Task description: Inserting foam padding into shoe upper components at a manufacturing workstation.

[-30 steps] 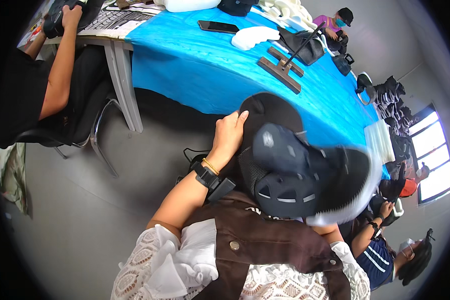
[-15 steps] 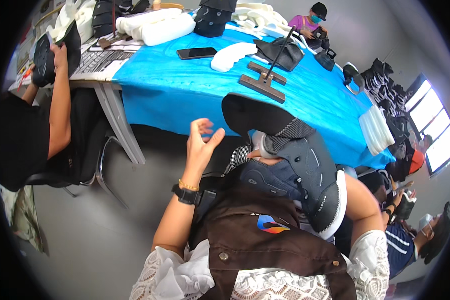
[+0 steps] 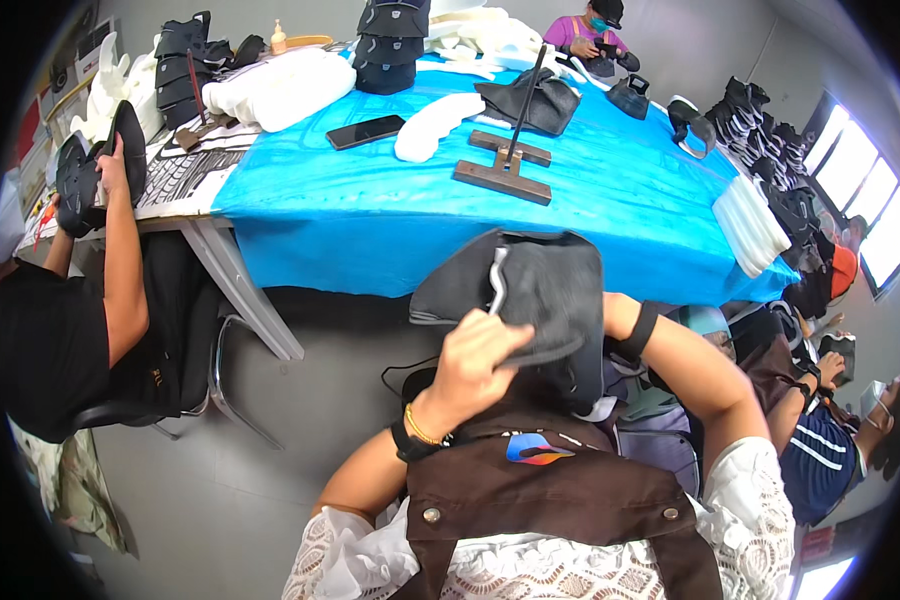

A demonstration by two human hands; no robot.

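Note:
In front of my apron I have a black boot upper (image 3: 555, 285), turned so its dark, smooth side faces me and blurred by motion. A thin white strip (image 3: 497, 280) runs down its left part. My left hand (image 3: 475, 360) is closed at its lower left edge, below the strip, with the fingers curled. My right hand (image 3: 618, 314) grips it from the right side; its fingers are hidden behind the upper. Beyond it, on the blue-covered table (image 3: 370, 240), stands a brown metal stand (image 3: 503, 180) with an upright rod.
A phone (image 3: 365, 132), a white foam piece (image 3: 435, 127) and a black piece (image 3: 535, 100) lie behind the stand. Stacked black uppers (image 3: 392, 50) and white foam sheets (image 3: 750, 225) sit farther out. Co-workers handle black pieces at left (image 3: 60, 320), far side and right (image 3: 820, 450).
My left hand, earlier open and apart in the air, has moved right onto the boot upper. The upper has been turned, and its patterned toe no longer shows. The view has shifted slightly.

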